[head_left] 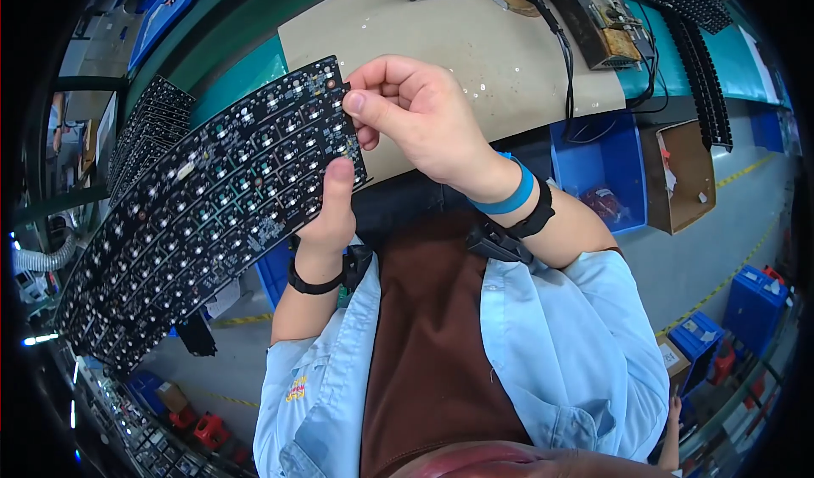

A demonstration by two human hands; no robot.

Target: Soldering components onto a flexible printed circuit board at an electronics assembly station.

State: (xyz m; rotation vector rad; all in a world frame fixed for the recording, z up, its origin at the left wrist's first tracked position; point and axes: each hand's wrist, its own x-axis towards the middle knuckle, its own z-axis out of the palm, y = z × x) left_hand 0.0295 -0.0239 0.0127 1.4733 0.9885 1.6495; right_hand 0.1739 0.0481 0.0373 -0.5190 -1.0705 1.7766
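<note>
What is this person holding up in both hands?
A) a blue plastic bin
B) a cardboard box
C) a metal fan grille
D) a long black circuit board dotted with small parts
D: the left hand grips the near edge of the long black circuit board and the right hand pinches its top corner; the blue bin sits off to the side, untouched.
</note>
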